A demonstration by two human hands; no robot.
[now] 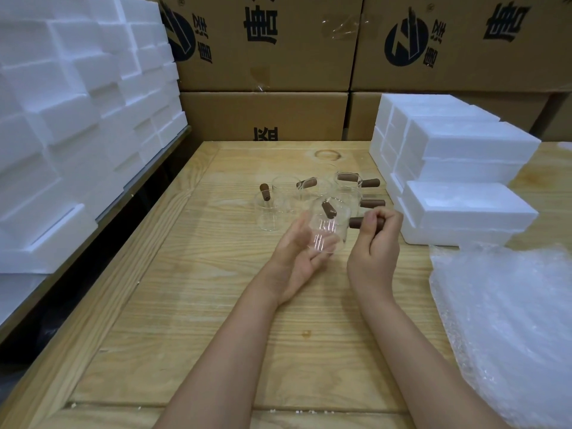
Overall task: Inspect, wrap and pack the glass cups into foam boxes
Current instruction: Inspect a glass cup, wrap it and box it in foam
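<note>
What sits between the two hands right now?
A clear glass cup, beside the open left hand; the right hand grips a brown handle. Head view.

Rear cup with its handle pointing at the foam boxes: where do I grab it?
Probably its brown handle, pinched from above: it juts out sideways and free, while other cups crowd the glass body and the foam boxes stand close beside.

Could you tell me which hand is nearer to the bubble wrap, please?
Right. The right hand is just left of the bubble wrap; the left hand lies farther left.
</note>
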